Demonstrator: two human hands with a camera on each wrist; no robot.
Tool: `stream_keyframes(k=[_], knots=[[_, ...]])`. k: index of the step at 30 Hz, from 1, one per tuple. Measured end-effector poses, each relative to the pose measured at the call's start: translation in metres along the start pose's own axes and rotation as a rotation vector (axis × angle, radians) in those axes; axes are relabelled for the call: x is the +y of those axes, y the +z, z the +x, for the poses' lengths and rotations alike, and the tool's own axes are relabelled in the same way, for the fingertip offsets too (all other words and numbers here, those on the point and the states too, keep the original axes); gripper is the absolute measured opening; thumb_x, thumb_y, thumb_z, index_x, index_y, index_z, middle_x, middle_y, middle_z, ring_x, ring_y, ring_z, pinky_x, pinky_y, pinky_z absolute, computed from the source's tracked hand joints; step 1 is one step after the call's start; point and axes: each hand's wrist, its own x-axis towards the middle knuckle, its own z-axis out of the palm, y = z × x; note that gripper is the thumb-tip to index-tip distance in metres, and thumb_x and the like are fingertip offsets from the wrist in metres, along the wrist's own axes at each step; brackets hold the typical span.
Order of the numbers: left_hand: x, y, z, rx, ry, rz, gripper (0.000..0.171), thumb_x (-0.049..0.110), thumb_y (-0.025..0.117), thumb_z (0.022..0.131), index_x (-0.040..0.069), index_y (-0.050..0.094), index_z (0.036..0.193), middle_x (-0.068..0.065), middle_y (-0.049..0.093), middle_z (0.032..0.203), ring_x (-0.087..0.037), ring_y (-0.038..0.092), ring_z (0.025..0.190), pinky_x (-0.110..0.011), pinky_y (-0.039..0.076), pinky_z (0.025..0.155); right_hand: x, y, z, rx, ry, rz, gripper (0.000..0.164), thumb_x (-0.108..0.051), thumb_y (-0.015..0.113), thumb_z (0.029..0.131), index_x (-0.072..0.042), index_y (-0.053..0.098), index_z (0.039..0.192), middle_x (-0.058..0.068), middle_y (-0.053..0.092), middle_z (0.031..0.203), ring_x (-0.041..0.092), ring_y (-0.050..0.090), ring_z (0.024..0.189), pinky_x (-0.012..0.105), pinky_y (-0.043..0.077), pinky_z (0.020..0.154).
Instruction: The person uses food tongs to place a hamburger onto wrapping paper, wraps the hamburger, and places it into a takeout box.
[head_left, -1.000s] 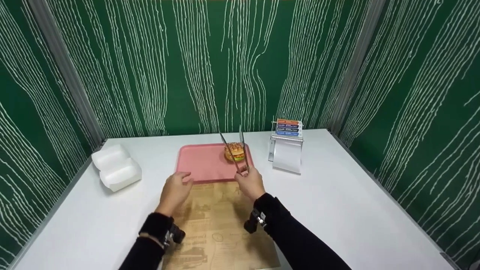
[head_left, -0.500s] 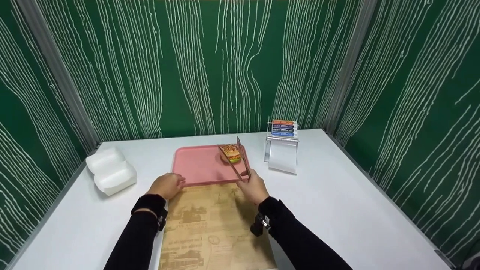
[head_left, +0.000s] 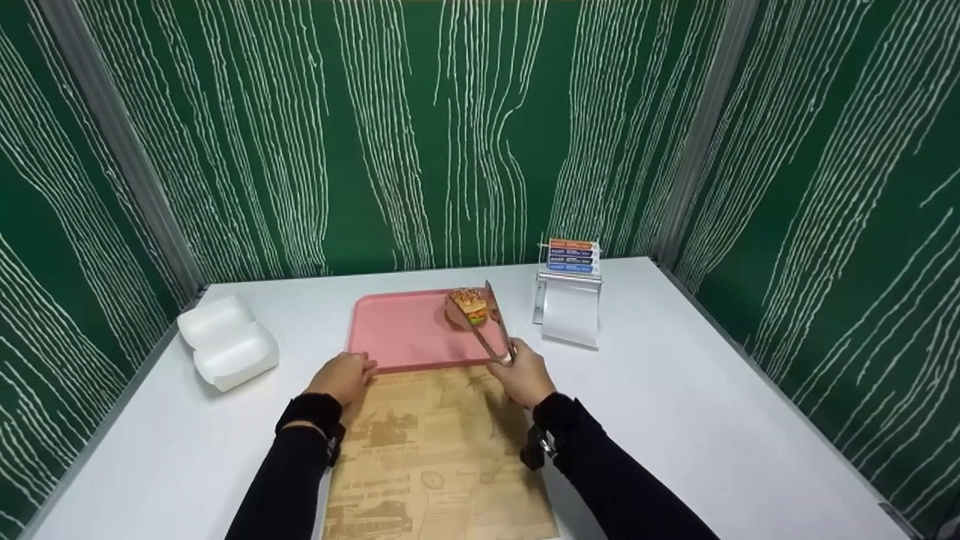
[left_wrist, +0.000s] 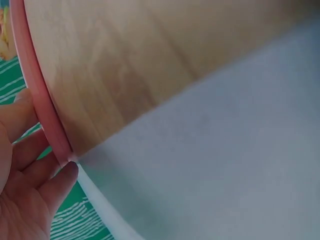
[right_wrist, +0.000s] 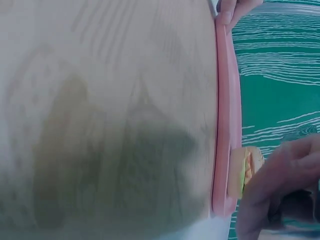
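Note:
A hamburger (head_left: 469, 301) with a seeded bun sits at the right side of a pink tray (head_left: 401, 330). My right hand (head_left: 523, 375) holds metal tongs (head_left: 507, 358), whose spread arms reach to either side of the burger; whether both touch it I cannot tell. With thumb and fingers, my left hand (head_left: 343, 376) grips the tray's near left corner. The tray rim (left_wrist: 37, 80) lies between them in the left wrist view. Brown printed paper (head_left: 442, 450) lies in front of the tray. The right wrist view hides the tongs behind the hand.
At the left of the white table (head_left: 652, 420) stands an opened white takeaway box (head_left: 229, 345). A dispenser (head_left: 571, 292) with coloured labels and a hanging white sheet is at the back right. Green walls with white lines (head_left: 390, 135) enclose the table.
My left hand has moved down onto the tray's near left corner and taken hold of it. The tongs in my right hand have come lower, their arms now beside the burger.

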Motion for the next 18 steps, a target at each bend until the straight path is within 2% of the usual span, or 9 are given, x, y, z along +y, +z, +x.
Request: stream_keyframes(k=[4,8,12,18], knots=[[0.004,-0.001,-0.001,-0.004,-0.027,-0.060,0.024,-0.001,0.059,0.105,-0.010,0.073,0.122,-0.029,0.069,0.130,-0.048,0.064,0.122,-0.054,0.052,0.107,0.001,-0.008,0.009,-0.053,0.098,0.038,0.049,-0.011,0.069,0.099,0.007,0.049,0.140,0.019,0.070,0.085,0.010,0.053,0.045,0.022,0.045,0.038],[0.004,-0.001,-0.001,-0.008,-0.041,-0.061,0.026,0.000,0.059,0.106,-0.009,0.073,0.125,-0.029,0.069,0.132,-0.048,0.062,0.126,-0.056,0.050,0.110,0.002,-0.020,0.022,-0.075,0.137,0.038,0.037,-0.016,0.069,0.103,0.008,0.059,0.128,0.028,0.071,0.094,0.013,0.056,0.046,0.022,0.045,0.036],[0.003,0.000,0.000,-0.019,-0.048,-0.025,0.025,0.003,0.059,0.107,-0.008,0.074,0.124,-0.028,0.070,0.129,-0.048,0.063,0.125,-0.056,0.050,0.110,-0.001,-0.032,0.035,-0.094,0.173,0.036,0.034,-0.023,0.065,0.106,0.009,0.064,0.116,0.024,0.074,0.096,0.009,0.057,0.047,0.021,0.042,0.037],[0.000,0.004,0.001,-0.003,-0.057,-0.058,0.021,0.001,0.060,0.106,-0.008,0.074,0.118,-0.027,0.072,0.123,-0.048,0.066,0.119,-0.056,0.052,0.107,-0.005,-0.043,0.049,-0.115,0.217,0.050,0.045,-0.030,0.058,0.108,0.014,0.063,0.118,0.024,0.077,0.107,0.005,0.054,0.048,0.019,0.042,0.040]])
